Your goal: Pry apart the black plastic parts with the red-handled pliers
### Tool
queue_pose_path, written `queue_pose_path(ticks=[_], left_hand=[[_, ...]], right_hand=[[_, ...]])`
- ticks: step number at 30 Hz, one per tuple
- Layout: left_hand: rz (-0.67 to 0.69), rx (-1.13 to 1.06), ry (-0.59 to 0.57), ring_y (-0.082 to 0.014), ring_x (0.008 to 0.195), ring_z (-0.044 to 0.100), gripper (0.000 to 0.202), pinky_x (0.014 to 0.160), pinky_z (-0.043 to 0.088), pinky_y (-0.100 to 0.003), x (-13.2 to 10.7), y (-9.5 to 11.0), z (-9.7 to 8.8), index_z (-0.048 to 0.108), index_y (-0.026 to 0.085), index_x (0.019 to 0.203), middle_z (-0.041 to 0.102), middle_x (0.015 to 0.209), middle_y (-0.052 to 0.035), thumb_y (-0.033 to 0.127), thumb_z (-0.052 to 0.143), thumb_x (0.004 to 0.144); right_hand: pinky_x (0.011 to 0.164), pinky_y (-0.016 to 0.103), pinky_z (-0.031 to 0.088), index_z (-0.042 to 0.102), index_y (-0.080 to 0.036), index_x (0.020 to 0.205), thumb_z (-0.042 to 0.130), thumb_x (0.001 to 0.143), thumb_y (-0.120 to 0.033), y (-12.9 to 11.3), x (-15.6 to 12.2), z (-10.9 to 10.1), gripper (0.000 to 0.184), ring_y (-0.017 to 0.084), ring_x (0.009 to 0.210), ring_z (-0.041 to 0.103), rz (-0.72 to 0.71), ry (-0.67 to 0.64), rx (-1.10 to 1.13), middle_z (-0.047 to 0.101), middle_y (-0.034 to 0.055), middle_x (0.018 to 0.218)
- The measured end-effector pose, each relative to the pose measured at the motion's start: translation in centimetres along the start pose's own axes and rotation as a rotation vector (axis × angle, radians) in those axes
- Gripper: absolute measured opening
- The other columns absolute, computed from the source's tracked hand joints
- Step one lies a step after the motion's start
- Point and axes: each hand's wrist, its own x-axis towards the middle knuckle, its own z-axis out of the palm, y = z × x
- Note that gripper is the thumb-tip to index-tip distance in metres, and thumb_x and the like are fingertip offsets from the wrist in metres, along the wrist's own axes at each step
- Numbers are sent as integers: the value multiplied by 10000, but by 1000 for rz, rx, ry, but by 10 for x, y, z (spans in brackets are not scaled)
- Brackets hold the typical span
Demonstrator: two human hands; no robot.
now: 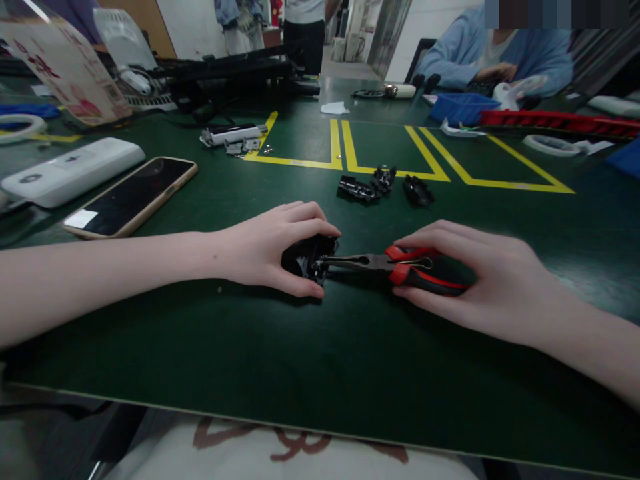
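My left hand grips a small black plastic part between thumb and fingers, low over the green table. In my right hand is a pair of long-nose pliers with red and black handles. Their jaws point left, with the tips at the right side of the black part. Whether the jaws pinch anything there, I cannot tell. Beyond my hands lie several similar black plastic pieces, one of them a separate piece on the right.
A phone and a white device lie at the left. Metal parts and a white-and-black cylinder rest near yellow tape outlines. A blue bin and red strip are at the far right, near a seated person.
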Motion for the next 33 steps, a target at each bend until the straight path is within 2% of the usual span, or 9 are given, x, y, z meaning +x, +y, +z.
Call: queue_pose_path(ticks=[5,11,16,24,27,31,33], left_hand=[[15,14,4,-279,1129,551,682,969,464,-380,0,0,0,535,154,1340,577,1227,-133,509,743,795],[23,25,13,-275,1122,556,674,964,466,-381,0,-1,1,539,145,1332,582,1218,-135,497,744,795],[19,30,14,-267,1134,550,676,975,460,-370,0,0,1,534,139,1337,576,1227,-131,491,741,798],[24,40,9,-266,1168,539,643,1008,443,-366,-2,1,1,526,123,1351,572,1257,-138,432,707,816],[61,27,-32,-291,1243,506,690,1062,402,-405,-3,0,0,439,137,1440,536,1365,-153,374,662,831],[84,-23,-103,-319,1380,403,826,1139,319,-455,-4,-1,-1,226,160,1556,392,1546,-158,359,611,854],[59,-39,-92,-319,1401,378,839,1148,310,-450,-5,-1,0,207,155,1559,366,1563,-160,383,610,859]], right_hand=[[645,448,560,630,-287,1088,651,859,-432,-2,1,-1,271,300,841,689,20,12,28,705,60,998],[584,445,537,653,-247,1052,680,831,-455,2,5,2,305,302,776,687,-27,9,61,707,75,948],[594,431,535,632,-274,1101,676,848,-458,7,3,3,316,289,798,687,-64,33,57,703,62,981],[565,419,531,628,-288,1062,691,839,-437,8,4,1,276,269,732,678,-78,61,25,703,47,922],[623,436,555,618,-306,1076,695,838,-429,8,4,2,279,284,796,687,-88,93,5,701,45,966],[742,479,573,601,-321,1105,678,847,-392,8,5,5,278,308,898,688,-112,123,-22,690,57,1032],[745,480,571,602,-309,1110,689,841,-375,8,6,8,291,308,899,688,-137,136,-23,691,65,1039]])
